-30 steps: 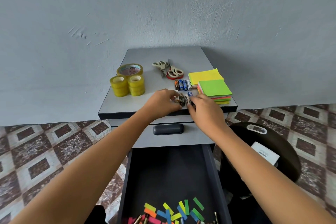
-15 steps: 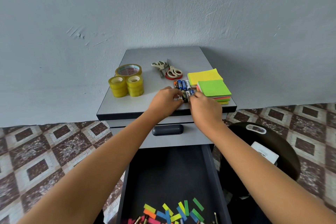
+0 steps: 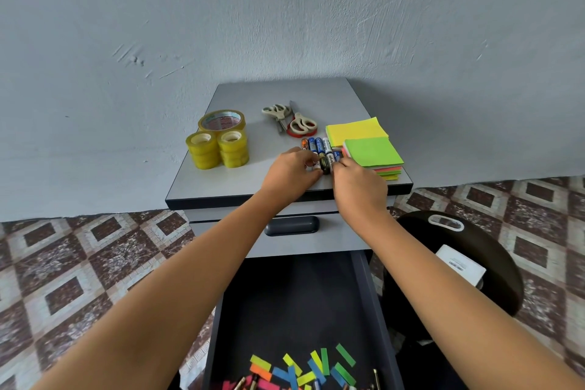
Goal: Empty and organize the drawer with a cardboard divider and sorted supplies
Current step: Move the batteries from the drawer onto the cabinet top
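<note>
emptying partly done: tape rolls (image 3: 218, 149), scissors (image 3: 289, 119), paper pads (image 3: 368, 149) sit on the cabinet top (image 3: 221, 180), left hand (image 3: 289, 172) and right hand (image 3: 359, 185) pinching batteries (image 3: 319, 152) together there, colored tabs (image 3: 304, 369) left in near drawer (image 3: 294, 301), no divider visible.

A single head-worn wide-angle camera looks forward and down from above an open drawer (image 3: 304, 310), facing a grey wall (image 3: 285, 9). The small cabinet top (image 3: 221, 180) sits mid-frame at arm's reach. Both forearms enter from the bottom corners, and patterned floor tiles (image 3: 79, 263) flank the sides.
</note>
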The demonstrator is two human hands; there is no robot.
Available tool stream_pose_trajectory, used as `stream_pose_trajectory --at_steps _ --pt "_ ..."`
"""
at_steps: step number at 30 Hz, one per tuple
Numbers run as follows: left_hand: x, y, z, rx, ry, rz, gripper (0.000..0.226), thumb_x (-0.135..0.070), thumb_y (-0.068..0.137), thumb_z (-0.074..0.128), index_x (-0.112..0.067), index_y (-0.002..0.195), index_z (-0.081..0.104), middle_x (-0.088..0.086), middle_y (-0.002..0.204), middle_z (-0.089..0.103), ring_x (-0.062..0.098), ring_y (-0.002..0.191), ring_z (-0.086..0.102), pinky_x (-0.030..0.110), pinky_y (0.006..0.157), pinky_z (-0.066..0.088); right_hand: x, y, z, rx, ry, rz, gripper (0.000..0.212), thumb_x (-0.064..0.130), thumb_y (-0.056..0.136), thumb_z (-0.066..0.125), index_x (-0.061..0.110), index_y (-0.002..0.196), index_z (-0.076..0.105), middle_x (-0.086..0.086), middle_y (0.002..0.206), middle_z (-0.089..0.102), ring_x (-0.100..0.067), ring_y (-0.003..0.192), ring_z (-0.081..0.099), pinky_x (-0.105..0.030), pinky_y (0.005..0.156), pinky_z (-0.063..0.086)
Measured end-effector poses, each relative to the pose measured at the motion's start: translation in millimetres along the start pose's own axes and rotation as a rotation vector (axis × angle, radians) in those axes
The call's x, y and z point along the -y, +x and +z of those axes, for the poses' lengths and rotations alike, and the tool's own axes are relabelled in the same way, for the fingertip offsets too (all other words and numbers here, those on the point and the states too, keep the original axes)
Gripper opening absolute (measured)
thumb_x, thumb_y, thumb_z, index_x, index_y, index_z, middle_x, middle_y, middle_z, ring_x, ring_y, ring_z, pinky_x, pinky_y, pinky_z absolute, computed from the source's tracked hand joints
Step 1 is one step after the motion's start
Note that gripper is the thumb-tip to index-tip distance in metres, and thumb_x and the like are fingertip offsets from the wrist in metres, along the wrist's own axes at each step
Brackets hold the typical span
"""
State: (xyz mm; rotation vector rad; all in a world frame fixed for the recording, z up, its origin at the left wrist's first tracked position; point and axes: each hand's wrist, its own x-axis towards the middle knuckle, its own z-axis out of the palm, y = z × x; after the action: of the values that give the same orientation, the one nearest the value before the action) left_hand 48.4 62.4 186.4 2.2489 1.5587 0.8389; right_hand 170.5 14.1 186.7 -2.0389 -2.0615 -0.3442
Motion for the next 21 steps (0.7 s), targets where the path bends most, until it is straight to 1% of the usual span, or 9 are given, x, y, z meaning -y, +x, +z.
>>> stream_pose_trajectory --at_steps 4,8,11,15,19,21 --pt "-0.1 0.3 1.7 -0.015 0.000 0.006 0.031 -0.020 0.085 0.066 -0.007 0.113 0.066 0.012 0.108 0.062 0.024 0.096 0.058 0.024 0.080 0.042 -1.2 2.0 2.5 -0.007 0.010 0.012 0.028 0.000 0.092 0.041 0.007 0.115 0.055 -0.006 0.119 0.055 -0.031 0.097 0.061 -0.030 0.059 0.035" --pt "0.7 0.6 2.6 -0.024 -0.004 0.010 0.031 -0.020 0.085 0.066 -0.007 0.113 0.066 0.012 0.108 0.062 0.024 0.095 0.058 0.024 0.080 0.042 -2.3 2.2 3.5 -0.027 0.027 0.009 0.027 0.000 0.093 0.040 0.007 0.114 0.056 -0.006 0.118 0.055 -0.030 0.094 0.061 -0.028 0.054 0.030" --pt "0.5 -0.1 3.4 -0.031 -0.010 0.019 0.030 -0.020 0.084 0.067 -0.007 0.111 0.067 0.012 0.108 0.062 0.023 0.094 0.059 0.025 0.080 0.043 -2.9 2.4 4.5 -0.037 0.029 0.004 0.029 0.000 0.093 0.039 0.007 0.116 0.055 -0.006 0.120 0.055 -0.031 0.095 0.061 -0.028 0.058 0.033" --pt "1.0 -1.0 3.0 -0.034 -0.030 0.019 0.030 -0.019 0.083 0.068 -0.007 0.110 0.067 0.011 0.107 0.062 0.024 0.093 0.060 0.028 0.082 0.047 -3.1 1.4 4.8 -0.051 0.041 0.001 0.029 0.001 0.094 0.039 0.007 0.117 0.055 -0.006 0.121 0.055 -0.032 0.094 0.061 -0.029 0.057 0.032" --pt "1.2 -1.8 2.0 -0.034 -0.026 0.025 0.031 -0.019 0.083 0.068 -0.006 0.111 0.066 0.012 0.104 0.061 0.023 0.091 0.059 0.024 0.079 0.043 -4.5 1.0 6.9 -0.058 0.056 0.000 0.027 0.002 0.094 0.040 0.007 0.116 0.056 -0.007 0.120 0.056 -0.033 0.092 0.062 -0.027 0.050 0.026" --pt "1.3 -2.2 1.6 -0.034 -0.026 0.029 0.031 -0.019 0.083 0.067 -0.006 0.112 0.066 0.012 0.103 0.060 0.023 0.091 0.059 0.023 0.079 0.042 -4.5 1.5 8.7 -0.085 0.068 -0.002 0.026 0.002 0.093 0.042 0.006 0.114 0.057 -0.007 0.118 0.057 -0.033 0.090 0.063 -0.028 0.051 0.027"
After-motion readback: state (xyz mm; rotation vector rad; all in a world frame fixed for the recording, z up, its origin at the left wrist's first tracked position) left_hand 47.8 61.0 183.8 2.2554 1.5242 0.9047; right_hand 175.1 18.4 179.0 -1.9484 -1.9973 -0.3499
